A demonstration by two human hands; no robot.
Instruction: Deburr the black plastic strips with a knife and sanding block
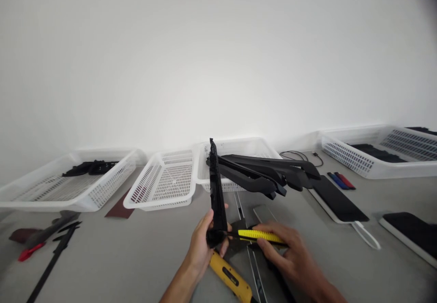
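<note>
My left hand (201,241) is closed around the lower end of a long black plastic trim piece (215,189), which stands nearly upright in front of me. In my right hand (290,248) is a yellow and black utility knife (261,235), its tip at the lower end of the trim piece. Whether the blade touches the plastic I cannot tell. Below my hands lies a yellow power tool (230,275) with a dark panel. Several curved black trim pieces (269,171) rest across a white basket (239,146) behind.
A small white basket (160,203) stands left of the middle. Larger white baskets with black parts are at the far left (85,200) and far right (368,169). On the right lie a black-topped slab (337,198) and blue and red strips (341,181). Sandpaper (119,207) lies left.
</note>
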